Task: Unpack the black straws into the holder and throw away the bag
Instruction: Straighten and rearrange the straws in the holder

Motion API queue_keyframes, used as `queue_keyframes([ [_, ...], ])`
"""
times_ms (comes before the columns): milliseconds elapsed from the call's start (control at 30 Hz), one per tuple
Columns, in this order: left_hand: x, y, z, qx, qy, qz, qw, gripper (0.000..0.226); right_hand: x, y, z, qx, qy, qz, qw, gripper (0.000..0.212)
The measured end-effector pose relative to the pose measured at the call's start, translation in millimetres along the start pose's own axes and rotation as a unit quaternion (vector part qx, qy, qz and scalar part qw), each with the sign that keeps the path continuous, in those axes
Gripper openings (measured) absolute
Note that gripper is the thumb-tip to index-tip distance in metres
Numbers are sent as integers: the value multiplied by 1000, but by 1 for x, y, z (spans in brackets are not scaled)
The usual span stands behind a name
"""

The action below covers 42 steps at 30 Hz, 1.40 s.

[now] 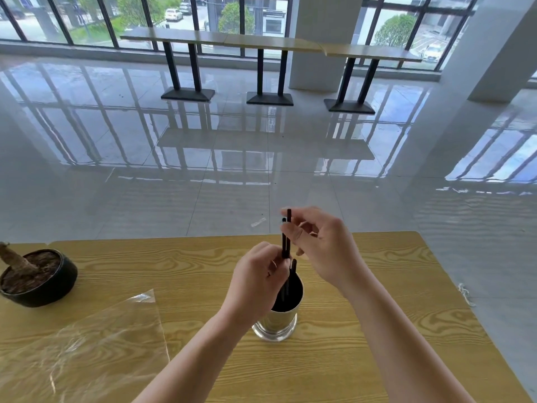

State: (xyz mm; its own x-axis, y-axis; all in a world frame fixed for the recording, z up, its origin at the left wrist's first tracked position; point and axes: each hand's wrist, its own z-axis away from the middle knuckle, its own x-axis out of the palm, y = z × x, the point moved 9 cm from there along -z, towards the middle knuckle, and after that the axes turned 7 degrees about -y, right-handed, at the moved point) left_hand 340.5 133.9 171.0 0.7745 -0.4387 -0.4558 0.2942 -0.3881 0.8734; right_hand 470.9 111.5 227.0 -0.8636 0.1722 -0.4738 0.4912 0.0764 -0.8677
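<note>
Your left hand [255, 274] and your right hand [316, 242] are both pinching the black straws [286, 242], right above the shiny metal holder [280, 321], and the bottoms of the straws are going down inside it. The holder is standing up on the wooden table [377, 315]. The clear bag [87, 344] is lying flat to the left of the holder, and a black plant pot [37, 277] is sitting farther left.

No readable text, labels, brands or numbers anywhere in view.
</note>
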Motion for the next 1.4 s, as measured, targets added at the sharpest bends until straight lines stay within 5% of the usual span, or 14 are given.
queue_keyframes([
  [100, 1, 0, 0, 5, -2, -23, 1000, 8, 0, -7, -3, -17, -8, 5, 1000, 6],
  [233, -20, -6, 7, 13, 64, -25, 998, 20, -25, 1, 9, -20, 77, 24, 997, 17],
  [400, -42, -59, 32, -96, 153, 10, 984, 13, -35, 40, 29, 43, 132, 60, 988, 10],
  [667, -10, -97, 33, -195, 77, -42, 977, 34, 12, 75, 27, 72, 79, 135, 985, 5],
  [1000, -2, -93, 13, -178, 89, -55, 979, 8, 47, 108, 29, 122, 38, 175, 976, 6],
  [1400, 1, -94, 14, -167, 124, -55, 977, 30, 35, 111, 32, 108, 84, 187, 973, 39],
])
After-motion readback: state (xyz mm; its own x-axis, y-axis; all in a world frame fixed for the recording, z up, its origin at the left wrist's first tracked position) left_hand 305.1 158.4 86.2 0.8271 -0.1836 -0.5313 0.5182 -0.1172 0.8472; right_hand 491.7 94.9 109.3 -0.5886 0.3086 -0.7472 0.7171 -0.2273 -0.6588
